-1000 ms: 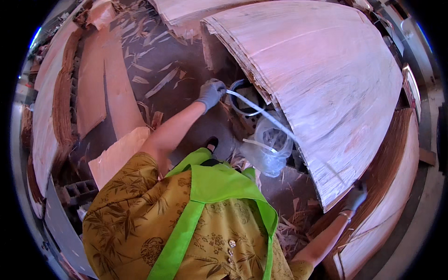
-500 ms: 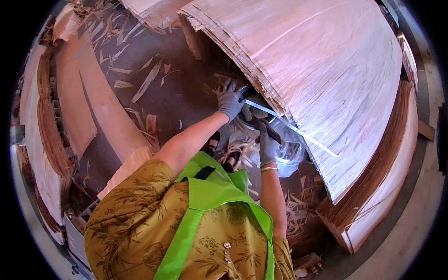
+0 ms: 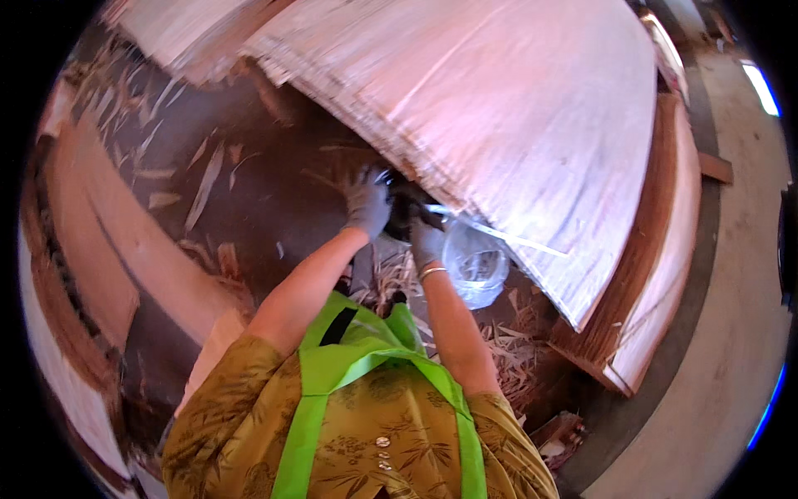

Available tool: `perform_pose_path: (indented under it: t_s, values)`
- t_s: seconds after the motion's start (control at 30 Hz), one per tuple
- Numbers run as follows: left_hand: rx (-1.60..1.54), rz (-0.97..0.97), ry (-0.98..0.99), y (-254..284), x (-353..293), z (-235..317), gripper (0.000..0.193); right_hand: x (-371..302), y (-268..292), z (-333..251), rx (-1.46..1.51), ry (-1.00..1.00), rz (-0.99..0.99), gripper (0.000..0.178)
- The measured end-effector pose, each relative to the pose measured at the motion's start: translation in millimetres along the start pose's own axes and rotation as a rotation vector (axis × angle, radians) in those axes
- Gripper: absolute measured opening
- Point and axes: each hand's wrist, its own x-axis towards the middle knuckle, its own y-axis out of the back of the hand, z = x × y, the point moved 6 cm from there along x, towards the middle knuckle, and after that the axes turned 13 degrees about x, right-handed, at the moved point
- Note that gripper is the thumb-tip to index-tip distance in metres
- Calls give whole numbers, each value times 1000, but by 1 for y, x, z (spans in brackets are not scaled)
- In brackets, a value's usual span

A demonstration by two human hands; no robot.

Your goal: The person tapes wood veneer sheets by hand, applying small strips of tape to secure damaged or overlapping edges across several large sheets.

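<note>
My left hand [image 3: 366, 204], in a grey glove, grips the near-left rim of a dark round container [image 3: 399, 223] that lies low beside the veneer stack; its fingers are partly blurred. My right hand [image 3: 426, 241], also gloved, is closed around a dark tool [image 3: 432, 218] whose kind I cannot make out. A white perforated strip [image 3: 503, 235] runs from beside the container across the corner of the veneer stack [image 3: 532, 125]. Just right of my right wrist sits a clear plastic bag [image 3: 475, 264]. The container's inside is mostly hidden in shadow.
Wood shavings [image 3: 507, 366] litter the dark floor around my feet. Long veneer sheets [image 3: 125, 224] lie on the left, and another thick veneer stack [image 3: 652, 283] stands on the right. A small wooden block [image 3: 715, 168] juts out beyond it.
The view has shifted, so the surroundings sit further left and higher. My right hand and its dark tool have moved closer to my left hand, over the container.
</note>
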Motion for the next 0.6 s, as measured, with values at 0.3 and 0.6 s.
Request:
perform_pose_path:
  t_s: [0.3,0.6]
  values:
    - [253,135,501,124,-198,-397,15,-3,-1,-9,265,-38,-84,31]
    - [22,-44,1045,229,-415,-521,20,-48,-5,-34,462,145,-276,17]
